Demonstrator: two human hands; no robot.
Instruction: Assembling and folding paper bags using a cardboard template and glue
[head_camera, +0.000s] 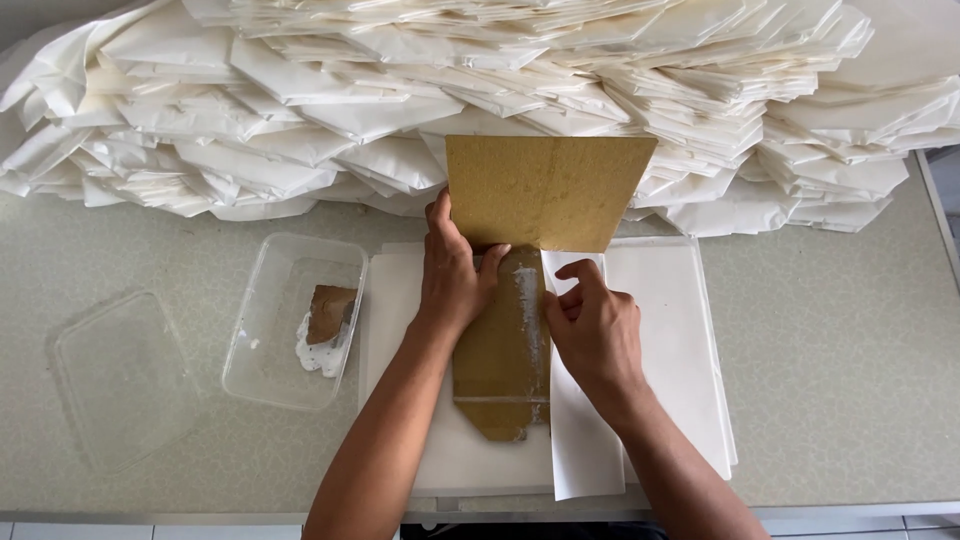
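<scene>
Table (840, 400): pale speckled top that bears everything; all places below are told from the brown cardboard template near its middle.
Heap of folded white paper pieces (480, 90): banked along the far edge, just beyond the template's wide end and touching it, seemingly set out of the working area.
Stack of flat white sheets (670, 340): lies squarely under the template, so the top sheet can be wrapped around it where it sits.
Brown cardboard template (545, 190): a T shape, the wide bar away from the person and the narrow stem (495, 370) running back toward them; it appears to serve as the form that sets the fold lines.
Clear lid (120, 375): well to the left of the template, lying flat and apart.
Clear tub (290, 320): just left of the template, close to the left hand, holding white paste and a small brown cardboard scrap (328, 312) that looks like a spreader.
Folded paper flap (580, 440): turned over along the stem's right edge, where a whitish smear of paste (528, 300) shows.
Left hand (450, 285): fingers together, pressed flat on the top of the stem, thumb out to the right, pinning the template in place.
Right hand (595, 325): just right of the stem, fingers curled, tips pressing the flap's edge down; it pinches nothing that I can make out.
</scene>
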